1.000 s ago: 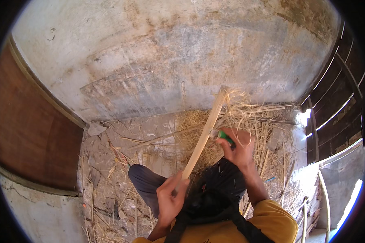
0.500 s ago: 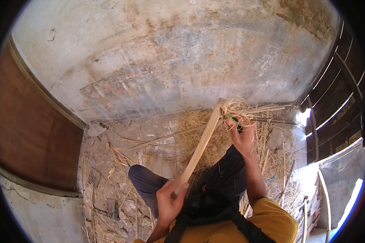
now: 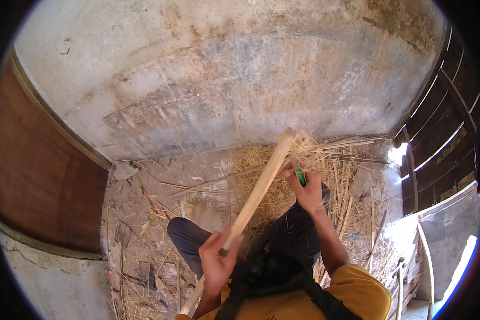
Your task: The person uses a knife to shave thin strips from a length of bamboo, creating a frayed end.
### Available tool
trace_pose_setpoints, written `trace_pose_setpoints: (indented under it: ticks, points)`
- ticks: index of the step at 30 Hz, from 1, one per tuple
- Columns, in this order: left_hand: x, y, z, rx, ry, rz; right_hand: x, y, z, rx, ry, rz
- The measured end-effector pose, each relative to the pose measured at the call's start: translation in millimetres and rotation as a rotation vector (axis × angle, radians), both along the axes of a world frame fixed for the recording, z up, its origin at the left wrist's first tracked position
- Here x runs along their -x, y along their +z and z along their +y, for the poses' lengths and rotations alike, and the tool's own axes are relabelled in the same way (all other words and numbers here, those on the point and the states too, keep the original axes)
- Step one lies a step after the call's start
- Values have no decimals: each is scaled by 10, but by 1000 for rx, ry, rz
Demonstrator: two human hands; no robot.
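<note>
Slat (image 3: 255, 197) in our left hand (image 3: 215, 266); green tool (image 3: 301, 177) in our right hand (image 3: 310, 197)
Our left fingers wrap the slat, which slants past our right fingers, curled round the tool; we judge the slat light, stiff, best held low, away from the shavings (image 3: 308, 150) just beyond the right fingers.

From my station I read the pale strip (image 3: 261, 188) as matt wood, smooth-faced and frayed into curls (image 3: 306, 151) at the far end. The green handle (image 3: 301, 177) looks like smooth plastic, the shavings (image 3: 248, 162) dry and fibrous. I see rough, stained plaster on the far wall (image 3: 224, 80), smooth brown wood in the left panel (image 3: 48, 165), and matt yellow cloth in the shirt (image 3: 359, 293).
</note>
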State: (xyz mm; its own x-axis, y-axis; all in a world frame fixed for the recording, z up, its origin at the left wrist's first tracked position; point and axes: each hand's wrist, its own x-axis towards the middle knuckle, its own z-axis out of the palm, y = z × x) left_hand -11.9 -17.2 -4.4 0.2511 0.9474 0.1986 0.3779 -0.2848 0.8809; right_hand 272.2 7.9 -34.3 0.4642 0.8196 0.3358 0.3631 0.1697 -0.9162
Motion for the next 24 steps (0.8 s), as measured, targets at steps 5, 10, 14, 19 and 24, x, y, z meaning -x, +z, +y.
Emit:
trace_pose_setpoints:
  ticks: [5, 10, 14, 19, 24]
  points:
    - [2, -133, 144, -67, 84, 22, 196, -109, -220, 95, 267, -188]
    - [12, -115, 170, -57, 112, 40, 206, 553, -312, 90, 84, -130]
    - [-31, -138, 119, -73, 75, 50, 21, 866, -26, -123, -194, -401]
    - [-21, -245, 89, -112, 60, 35, -120, 608, 207, 43, -99, -455]
    - [35, -212, 113, -108, 50, 56, -88, 622, 262, 143, 27, -302]
